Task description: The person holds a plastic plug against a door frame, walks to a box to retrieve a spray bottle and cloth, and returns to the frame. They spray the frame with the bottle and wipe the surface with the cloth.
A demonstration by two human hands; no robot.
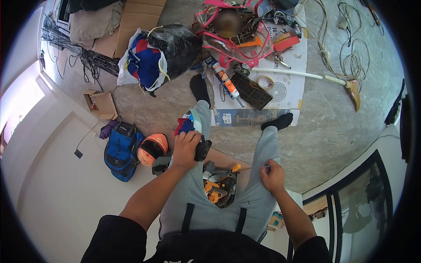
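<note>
My left hand (186, 150) is over my left thigh, its fingers curled round a black object (202, 149) whose kind I cannot make out. Just beyond its fingertips lies a red and blue cloth (184, 126) on my knee. My right hand (273, 176) rests closed against my right thigh. A small dark, round-ended thing (267, 166) pokes out between its thumb and fingers; most of it is hidden. Between my legs, orange and black tools (218, 187) sit low down.
A sealant tube in a caulking gun (226, 83), a tape roll (265, 82) and a clear pink-edged bag (237, 44) lie ahead on cardboard (291, 90). A stuffed sack (177, 48), a blue backpack (121, 151) and an orange helmet (153, 149) are leftward. Cables (353, 57) lie right.
</note>
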